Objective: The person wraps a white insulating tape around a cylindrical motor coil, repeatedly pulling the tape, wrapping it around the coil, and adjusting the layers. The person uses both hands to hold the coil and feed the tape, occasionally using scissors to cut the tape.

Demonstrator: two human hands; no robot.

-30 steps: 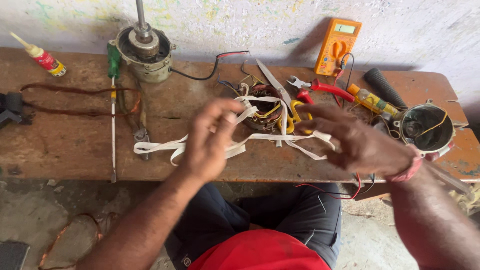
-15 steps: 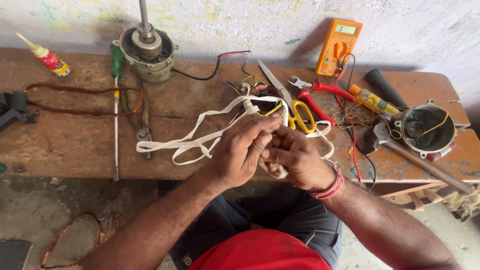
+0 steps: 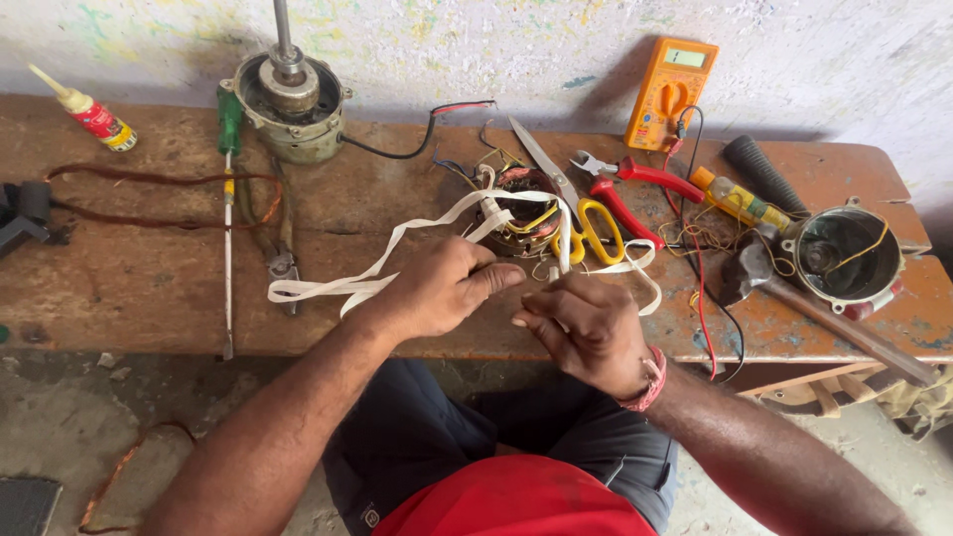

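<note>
Worn wooden workbench [image 3: 149, 288] against a whitewashed wall [image 3: 794, 50] (paint-flecked), concrete floor [image 3: 60, 437] below

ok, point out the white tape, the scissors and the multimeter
white tape [image 3: 328, 288], head view, bunched loops left of left hand
scissors [image 3: 601, 230], head view, yellow handle loop
multimeter [image 3: 672, 91], head view, orange body

White cloth tape [image 3: 397, 243] loops loosely, seemingly threaded through stator winding [image 3: 516, 210]
</note>
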